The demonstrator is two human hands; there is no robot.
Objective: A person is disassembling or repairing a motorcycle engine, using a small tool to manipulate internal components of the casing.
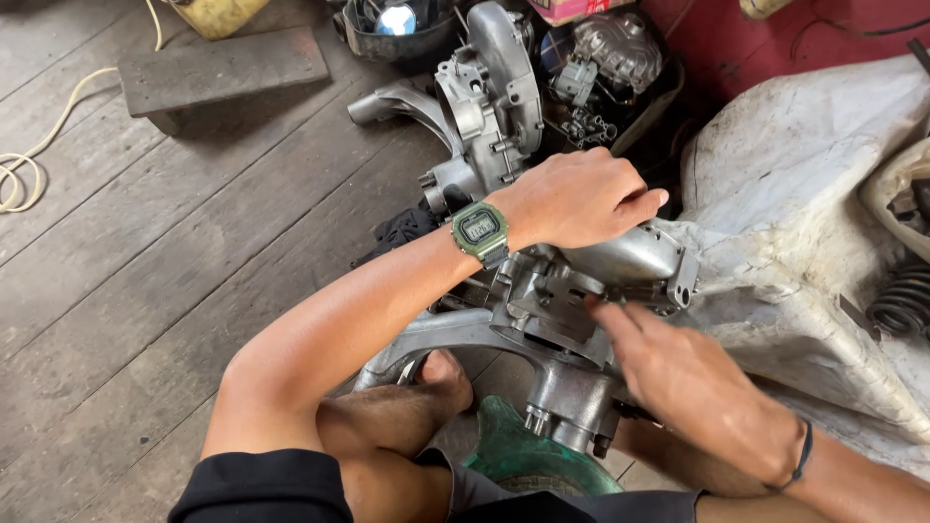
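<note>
Down at floor level, the person sits over a grey engine case [572, 291] that lies between their knees on the plank floor [145, 252]. Their left hand [576, 199], with a green watch [480, 230] on its wrist, lies palm down on top of the case, fingers curled loosely over the upper end; it presses or steadies rather than clamps, and nothing shows inside it. Their right hand [693, 383], a dark cord [802, 455] round its wrist, reaches in from the lower right, its fingertips [603, 312] touching the case's flat face just below the left hand; whether they pinch some small part there I cannot tell. The 2 hands are near each other but apart. Under the case sits a green stool [518, 450], partly hidden by it. A curved metal arm [426, 339] of the case runs left toward the person's bare foot [446, 373]. Behind the left hand a 2nd engine case [489, 97] stands upright, with a black tub [392, 39] of parts beyond it. A dirty white cloth [794, 223] is heaped to the right, touching the case's far end, and a coil spring [901, 300] rests on it near the edge. A wooden block [218, 73] and a pale cord [39, 145] lie well apart at upper left.
</note>
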